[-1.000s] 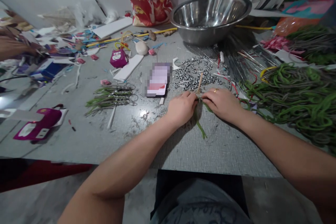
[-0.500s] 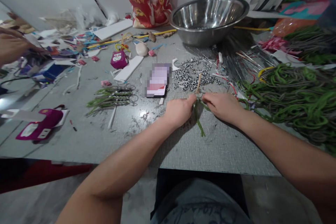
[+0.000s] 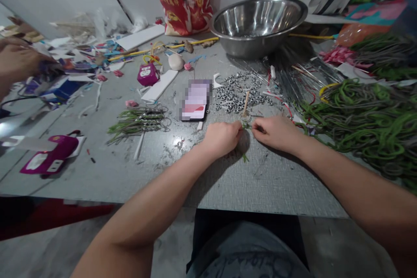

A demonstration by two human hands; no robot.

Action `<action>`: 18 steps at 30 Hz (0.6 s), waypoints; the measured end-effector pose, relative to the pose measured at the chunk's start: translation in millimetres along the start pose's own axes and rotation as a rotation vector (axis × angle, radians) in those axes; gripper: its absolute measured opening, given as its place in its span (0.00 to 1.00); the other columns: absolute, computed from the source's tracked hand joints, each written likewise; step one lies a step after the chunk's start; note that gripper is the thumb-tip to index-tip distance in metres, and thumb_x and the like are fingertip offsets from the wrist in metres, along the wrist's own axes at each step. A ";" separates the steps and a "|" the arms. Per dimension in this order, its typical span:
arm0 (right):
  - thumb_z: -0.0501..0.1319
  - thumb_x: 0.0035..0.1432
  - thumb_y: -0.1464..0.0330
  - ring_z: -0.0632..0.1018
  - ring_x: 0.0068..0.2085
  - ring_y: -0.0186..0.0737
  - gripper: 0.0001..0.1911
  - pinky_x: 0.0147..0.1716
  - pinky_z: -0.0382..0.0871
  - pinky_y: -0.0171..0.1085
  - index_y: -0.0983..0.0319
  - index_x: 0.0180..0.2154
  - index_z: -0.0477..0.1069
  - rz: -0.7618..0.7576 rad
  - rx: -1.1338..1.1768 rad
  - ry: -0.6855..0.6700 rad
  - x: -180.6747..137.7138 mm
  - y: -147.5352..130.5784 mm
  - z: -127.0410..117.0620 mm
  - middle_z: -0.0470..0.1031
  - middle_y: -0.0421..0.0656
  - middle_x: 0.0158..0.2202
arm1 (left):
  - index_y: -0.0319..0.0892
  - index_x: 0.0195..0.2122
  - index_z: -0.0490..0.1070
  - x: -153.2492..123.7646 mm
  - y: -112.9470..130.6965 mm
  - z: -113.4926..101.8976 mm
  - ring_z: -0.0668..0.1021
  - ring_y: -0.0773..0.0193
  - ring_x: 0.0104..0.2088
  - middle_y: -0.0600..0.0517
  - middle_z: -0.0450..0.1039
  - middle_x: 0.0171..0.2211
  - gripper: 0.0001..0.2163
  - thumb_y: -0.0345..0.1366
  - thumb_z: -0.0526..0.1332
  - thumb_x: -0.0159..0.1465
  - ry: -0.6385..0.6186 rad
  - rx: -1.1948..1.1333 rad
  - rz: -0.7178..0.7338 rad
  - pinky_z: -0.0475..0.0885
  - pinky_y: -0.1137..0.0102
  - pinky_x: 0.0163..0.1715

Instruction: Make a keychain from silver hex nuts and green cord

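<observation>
Close to the table's front, my left hand (image 3: 224,137) is closed on a green cord (image 3: 245,156), whose loose end shows below the fingers. A small gap separates it from my right hand (image 3: 274,132), whose fingers are curled together; what they pinch, if anything, is too small to make out. Just beyond the fingertips, a thin wooden stick (image 3: 246,101) stands upright, with a thin clear ring or loop (image 3: 246,118) near its foot. Many small shiny metal rings or nuts (image 3: 230,92) lie scattered behind it.
A phone (image 3: 197,100) lies left of the metal pieces, beside a bundle of green cords with metal pieces (image 3: 138,122). Behind stands a steel bowl (image 3: 257,45). Green and grey cords (image 3: 368,126) are heaped at right. Another person's hand (image 3: 21,63) is at far left.
My hands have moved slightly apart, and a gap shows between the fingertips. Less of the green cord's tail hangs below my left hand. The other person's hand has shifted a little.
</observation>
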State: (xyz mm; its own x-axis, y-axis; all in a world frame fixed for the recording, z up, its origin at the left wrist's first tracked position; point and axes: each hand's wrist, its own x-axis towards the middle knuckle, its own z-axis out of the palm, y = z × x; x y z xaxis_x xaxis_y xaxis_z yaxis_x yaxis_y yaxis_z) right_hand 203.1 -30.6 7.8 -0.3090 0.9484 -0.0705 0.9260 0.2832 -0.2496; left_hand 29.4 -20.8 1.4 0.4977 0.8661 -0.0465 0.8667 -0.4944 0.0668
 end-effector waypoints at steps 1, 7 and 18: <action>0.54 0.53 0.67 0.70 0.25 0.37 0.08 0.23 0.49 0.35 0.59 0.29 0.71 0.000 0.018 -0.011 0.1 0.3 -0.7 0.73 0.40 0.23 | 0.44 0.39 0.73 0.5 -1.8 -1.0 0.78 0.57 0.29 0.47 0.76 0.28 0.13 0.38 0.50 0.64 -0.011 0.005 0.020 0.65 0.68 0.27; 0.55 0.49 0.68 0.66 0.24 0.34 0.06 0.24 0.50 0.34 0.60 0.24 0.69 -0.007 0.063 -0.086 0.9 1.4 -5.1 0.70 0.39 0.21 | 0.45 0.36 0.74 2.1 -11.6 -8.2 0.77 0.58 0.30 0.50 0.77 0.29 0.11 0.36 0.52 0.60 -0.056 -0.018 0.146 0.63 0.69 0.27; 0.53 0.49 0.66 0.65 0.26 0.37 0.07 0.24 0.47 0.35 0.60 0.25 0.68 0.051 -0.071 -0.057 4.0 6.6 -7.6 0.71 0.42 0.23 | 0.41 0.36 0.74 4.0 -9.2 -5.9 0.78 0.57 0.30 0.46 0.76 0.27 0.14 0.37 0.50 0.61 -0.011 0.071 -0.048 0.65 0.68 0.27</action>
State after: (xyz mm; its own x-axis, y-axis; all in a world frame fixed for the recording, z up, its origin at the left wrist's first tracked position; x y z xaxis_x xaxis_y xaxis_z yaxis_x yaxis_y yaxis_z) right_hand 209.6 -23.8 13.3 -0.2707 0.9530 -0.1364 0.9534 0.2457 -0.1753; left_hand 23.2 -12.4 6.5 0.4551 0.8885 -0.0587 0.8898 -0.4562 -0.0064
